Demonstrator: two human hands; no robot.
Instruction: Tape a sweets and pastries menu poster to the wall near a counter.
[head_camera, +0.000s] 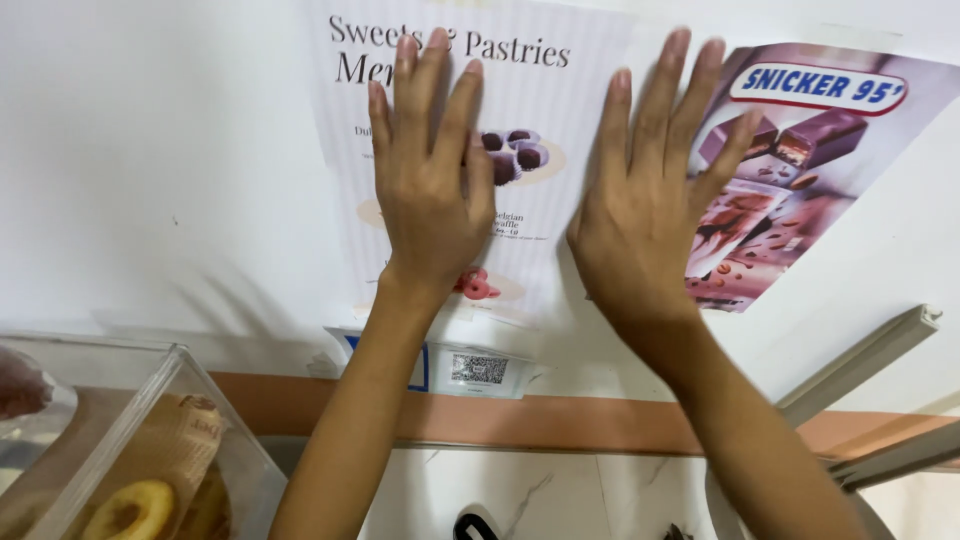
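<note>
Now left hand (428, 190) flat, fingers spread, on striped menu sheet (545, 100); right hand (650, 200) flat, spread, overlapping sheet's right edge.

Clear case (150, 420) holding a ring doughnut (130, 508); small card with a square code (478, 369).

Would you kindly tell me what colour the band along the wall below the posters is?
The band is a salmon, orange-pink colour, shown in the head view.

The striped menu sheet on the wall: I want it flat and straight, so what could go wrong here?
Both hands, left hand and right hand, press the menu sheet flat. Its right edge may end up overlapping the candy poster. Its lower edge sits just above the code label, so sliding down could cover it.
</note>
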